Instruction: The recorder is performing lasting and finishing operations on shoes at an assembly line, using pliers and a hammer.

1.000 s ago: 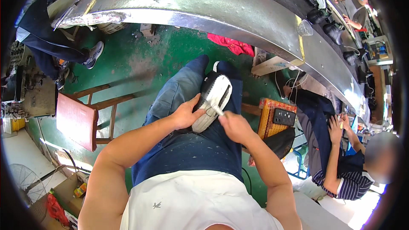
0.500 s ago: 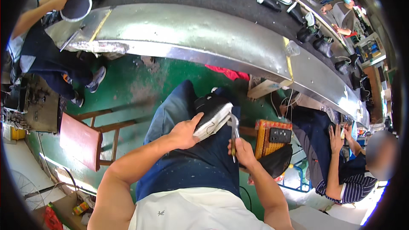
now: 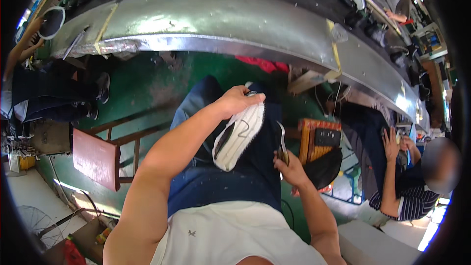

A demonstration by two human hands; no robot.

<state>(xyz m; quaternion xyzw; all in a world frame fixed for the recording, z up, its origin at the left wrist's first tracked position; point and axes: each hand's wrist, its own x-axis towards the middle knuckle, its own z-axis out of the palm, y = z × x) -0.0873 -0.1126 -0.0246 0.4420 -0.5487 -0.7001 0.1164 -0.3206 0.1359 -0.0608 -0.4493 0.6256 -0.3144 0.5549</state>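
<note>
Left hand [image 3: 235,102]: closed round far end of shoe [image 3: 239,136], sole up, white w/ ridges, held over lap, centre. Right hand [image 3: 290,166]: fist round metal pliers-type tool [image 3: 282,142], just right of shoe, not touching. Wooden chair [image 3: 100,154] left; steel conveyor bench [image 3: 221,24] far.

Shoe [image 3: 239,136] on lap, chair [image 3: 100,154] left, crate [image 3: 319,140] right

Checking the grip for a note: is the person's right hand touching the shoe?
No. The right hand holds a thin metal tool apart from the shoe, which only the left hand grips at its toe end.
</note>
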